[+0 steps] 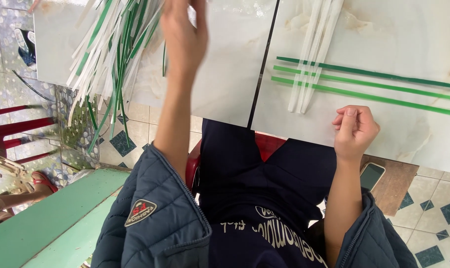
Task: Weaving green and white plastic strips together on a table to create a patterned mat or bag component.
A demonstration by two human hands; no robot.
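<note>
A: How far along does it look?

B: Early, I'd judge. Against the marble-look tile [225, 84], three green strips [373, 87] lie side by side across its right part, with a few white strips [311, 54] laid over them, running toward the tile's far edge. That small crossing is all that is set out.

A: And what's left?

B: Most of the stock. A loose bundle of strips [111, 54], green and white mixed, fans out over the tile's left part and hangs off its near edge toward the patterned floor [120, 141].

A: The hands?

B: The left hand [184, 37] is raised over the tile just beside the bundle, blurred; I can't tell whether its fingers grip a strip. The right hand [355, 130] sits at the tile's near edge below the green strips, curled into a loose fist, thumb against the fingers, nothing clearly in it.

A: How do the strips look?

B: Thin, flat, long and springy, glossy like plastic
</note>
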